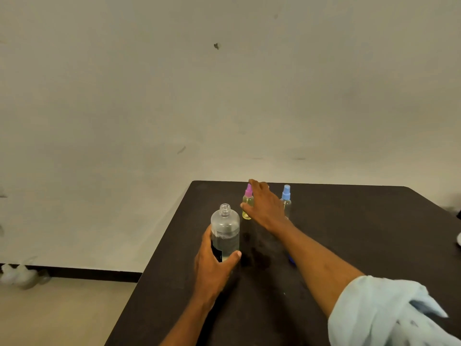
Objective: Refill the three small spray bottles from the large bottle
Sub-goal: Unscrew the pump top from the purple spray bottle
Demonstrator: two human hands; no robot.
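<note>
The large clear bottle [225, 233] stands upright and uncapped near the table's left edge, about half full of clear liquid. My left hand [214, 268] is wrapped around its lower part. My right hand [264, 206] reaches over the small spray bottles at the back, fingers spread. Its thumb is against the yellow bottle with a pink sprayer [247, 202]. A clear bottle with a blue sprayer [286, 198] stands just right of that hand. I cannot see a third small bottle; the hand may hide it.
The dark table [349, 233] runs to a wall at the back; its left edge drops to a tan floor. A small blue object [291, 261] peeks out under my right forearm. Wet patches sit right of the large bottle. A white object [458, 239] lies at the right edge.
</note>
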